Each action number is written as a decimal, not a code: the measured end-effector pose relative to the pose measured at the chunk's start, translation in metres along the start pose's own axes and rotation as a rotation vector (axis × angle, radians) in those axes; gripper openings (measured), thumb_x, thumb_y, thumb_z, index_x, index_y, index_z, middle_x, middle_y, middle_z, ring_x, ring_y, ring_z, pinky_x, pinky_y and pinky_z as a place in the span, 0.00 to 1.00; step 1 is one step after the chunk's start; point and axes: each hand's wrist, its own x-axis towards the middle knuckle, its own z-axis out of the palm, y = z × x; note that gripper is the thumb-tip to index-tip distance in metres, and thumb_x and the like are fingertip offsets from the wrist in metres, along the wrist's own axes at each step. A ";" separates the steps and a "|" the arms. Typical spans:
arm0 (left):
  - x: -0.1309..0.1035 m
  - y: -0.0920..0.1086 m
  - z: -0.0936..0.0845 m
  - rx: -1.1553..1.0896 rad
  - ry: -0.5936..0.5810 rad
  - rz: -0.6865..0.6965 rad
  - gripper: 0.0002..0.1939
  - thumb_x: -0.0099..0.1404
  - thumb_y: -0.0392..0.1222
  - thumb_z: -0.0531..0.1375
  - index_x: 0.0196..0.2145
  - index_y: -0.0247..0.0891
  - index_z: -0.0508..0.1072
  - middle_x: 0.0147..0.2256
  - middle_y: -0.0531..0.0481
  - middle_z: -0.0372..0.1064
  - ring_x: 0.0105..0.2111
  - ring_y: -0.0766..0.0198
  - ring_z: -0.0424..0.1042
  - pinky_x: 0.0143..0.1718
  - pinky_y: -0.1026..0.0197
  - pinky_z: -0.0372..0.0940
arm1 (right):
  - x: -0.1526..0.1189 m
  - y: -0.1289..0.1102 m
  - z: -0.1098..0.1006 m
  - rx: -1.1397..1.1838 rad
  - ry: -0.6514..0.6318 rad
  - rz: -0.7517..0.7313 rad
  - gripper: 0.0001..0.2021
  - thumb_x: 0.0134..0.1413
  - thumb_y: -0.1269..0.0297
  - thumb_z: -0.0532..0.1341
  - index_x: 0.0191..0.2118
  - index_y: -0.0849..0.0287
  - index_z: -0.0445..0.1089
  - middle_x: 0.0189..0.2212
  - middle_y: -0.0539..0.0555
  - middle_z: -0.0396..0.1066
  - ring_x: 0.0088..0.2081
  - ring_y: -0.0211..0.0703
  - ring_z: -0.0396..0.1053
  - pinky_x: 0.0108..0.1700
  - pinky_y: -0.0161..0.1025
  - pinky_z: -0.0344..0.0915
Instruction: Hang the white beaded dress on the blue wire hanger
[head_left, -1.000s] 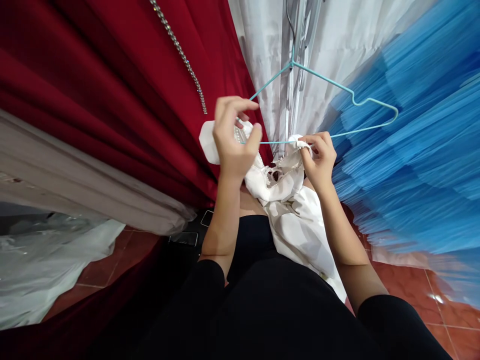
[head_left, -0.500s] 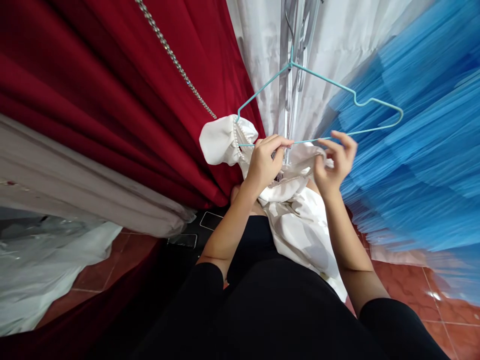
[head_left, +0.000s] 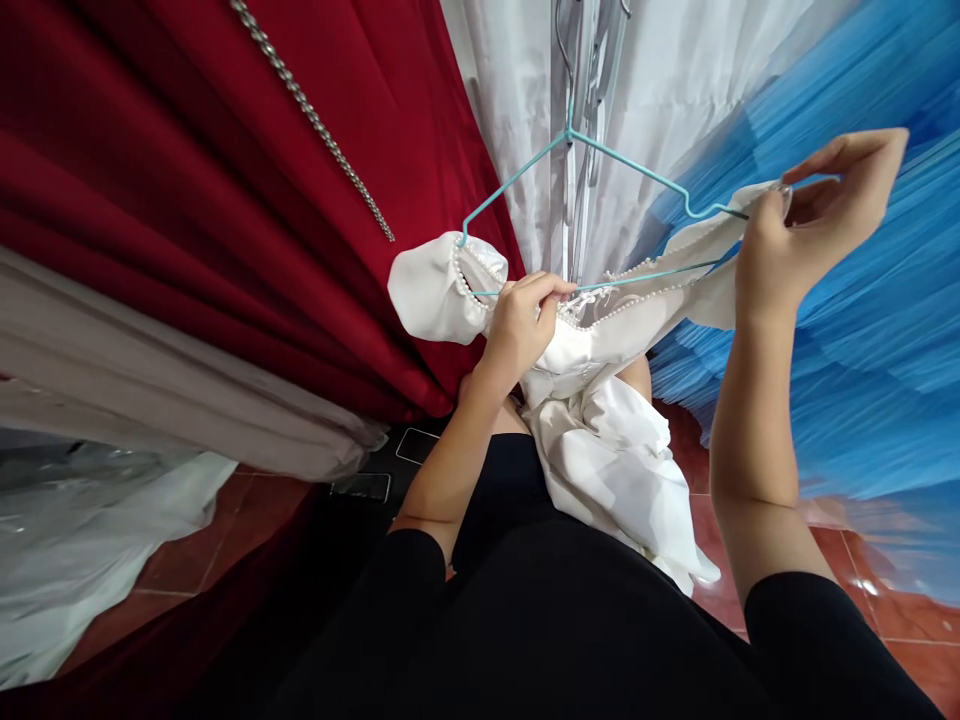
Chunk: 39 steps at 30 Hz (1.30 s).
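My left hand (head_left: pixel 521 325) is closed in a pinch on the lower wire of the teal hanger (head_left: pixel 600 175), thumb and fingers pressed together where the neckline of the white dress (head_left: pixel 600 440) meets the wire. My right hand (head_left: pixel 817 215) is raised up and out to the right, thumb and forefinger pinching the white shoulder fabric at the hanger's right end, the other fingers stretched open above it.

The dress hangs between my two hands and below them. Its puffed left sleeve (head_left: pixel 431 290) already sits over the hanger's left end, just beside my left hand, while the right shoulder is drawn out in a taut band toward my right hand. A line of small pearl beads follows the neckline from the sleeve across to that band. The skirt drops downward over my black clothing, so the dress's long axis runs top to bottom, neck up. The hanger's long axis runs left to right, its hook pointing up into the rail.

I count one hanger and one white dress in hand. Around it hang a dark red gown (head_left: pixel 225 180) with one beaded strap (head_left: pixel 311 115) on the left, a white gown (head_left: pixel 517 110) behind, and a blue pleated one (head_left: pixel 862 370) on the right. The floor (head_left: pixel 202 545) below is red tile.
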 end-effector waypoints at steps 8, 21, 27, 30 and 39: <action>0.000 0.002 0.000 0.127 -0.009 -0.043 0.15 0.75 0.26 0.56 0.42 0.41 0.79 0.39 0.49 0.81 0.43 0.57 0.80 0.49 0.55 0.66 | -0.022 -0.025 0.034 -0.026 -0.319 -0.071 0.13 0.58 0.72 0.70 0.43 0.51 0.67 0.44 0.51 0.73 0.31 0.36 0.61 0.33 0.39 0.64; -0.017 0.003 0.015 0.266 0.048 0.116 0.08 0.80 0.35 0.58 0.50 0.41 0.77 0.48 0.47 0.82 0.48 0.55 0.79 0.57 0.50 0.68 | -0.147 -0.029 0.031 0.148 -0.685 0.094 0.19 0.75 0.51 0.59 0.63 0.48 0.74 0.56 0.57 0.75 0.32 0.37 0.68 0.33 0.41 0.73; -0.034 -0.005 -0.009 0.278 0.500 0.155 0.11 0.81 0.41 0.55 0.52 0.47 0.77 0.57 0.45 0.75 0.64 0.49 0.73 0.70 0.38 0.66 | -0.150 -0.033 0.045 0.261 -0.512 0.088 0.13 0.75 0.56 0.59 0.55 0.51 0.78 0.49 0.57 0.75 0.40 0.43 0.73 0.32 0.40 0.68; -0.028 -0.019 -0.037 0.413 0.626 0.021 0.15 0.76 0.48 0.63 0.58 0.47 0.75 0.63 0.44 0.71 0.70 0.43 0.66 0.75 0.30 0.58 | -0.150 -0.032 0.047 0.272 -0.528 0.079 0.12 0.75 0.56 0.59 0.54 0.50 0.78 0.48 0.56 0.75 0.38 0.41 0.71 0.31 0.40 0.66; -0.011 -0.045 -0.075 0.232 0.521 -0.152 0.12 0.78 0.38 0.54 0.51 0.38 0.77 0.49 0.47 0.79 0.55 0.55 0.79 0.62 0.53 0.72 | -0.136 -0.022 0.043 0.188 -0.525 0.076 0.14 0.76 0.49 0.62 0.49 0.51 0.80 0.43 0.53 0.76 0.35 0.39 0.68 0.35 0.41 0.67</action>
